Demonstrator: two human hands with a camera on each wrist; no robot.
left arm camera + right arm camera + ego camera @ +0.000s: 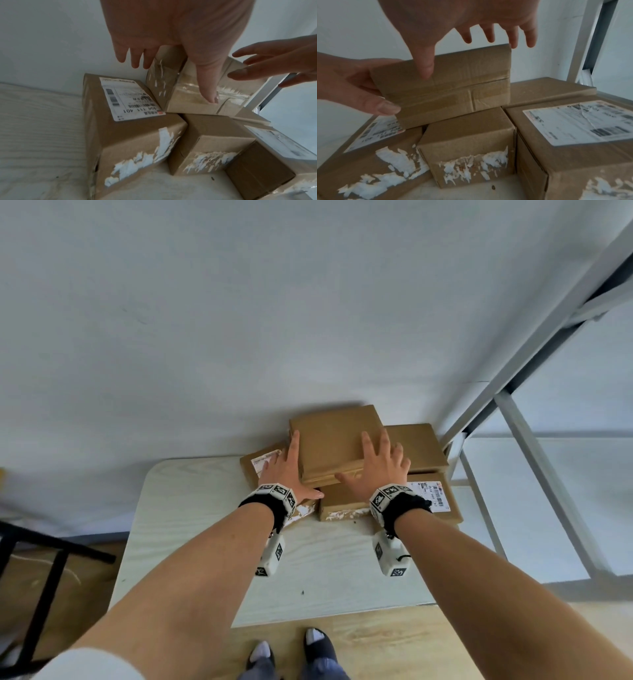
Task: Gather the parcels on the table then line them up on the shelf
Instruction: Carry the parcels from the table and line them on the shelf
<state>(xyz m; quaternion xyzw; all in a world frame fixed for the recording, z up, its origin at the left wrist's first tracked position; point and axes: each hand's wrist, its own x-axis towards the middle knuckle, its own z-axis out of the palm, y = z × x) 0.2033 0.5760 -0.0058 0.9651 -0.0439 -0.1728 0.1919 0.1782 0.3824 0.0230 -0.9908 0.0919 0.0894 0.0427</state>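
Several brown cardboard parcels are bunched at the far edge of the pale table [308, 577]. The top parcel [337, 440] [171, 94] [462, 83] lies on the others. My left hand [291, 470] lies against its left side with straight fingers, the thumb on its near face. My right hand [373, 463] [462, 54] is spread over its top, thumb touching the near face. Beneath are a labelled parcel [263, 462] [123, 121] on the left, a small parcel [342, 501] [467, 142] in the middle and a labelled parcel [442, 498] [573, 135] on the right.
A flat parcel [421, 446] [547, 89] lies behind at the right. A grey metal shelf frame [513, 440] with a white shelf board [548, 508] stands right of the table. The wall is just behind the parcels. A black frame [51, 559] stands on the floor at the left.
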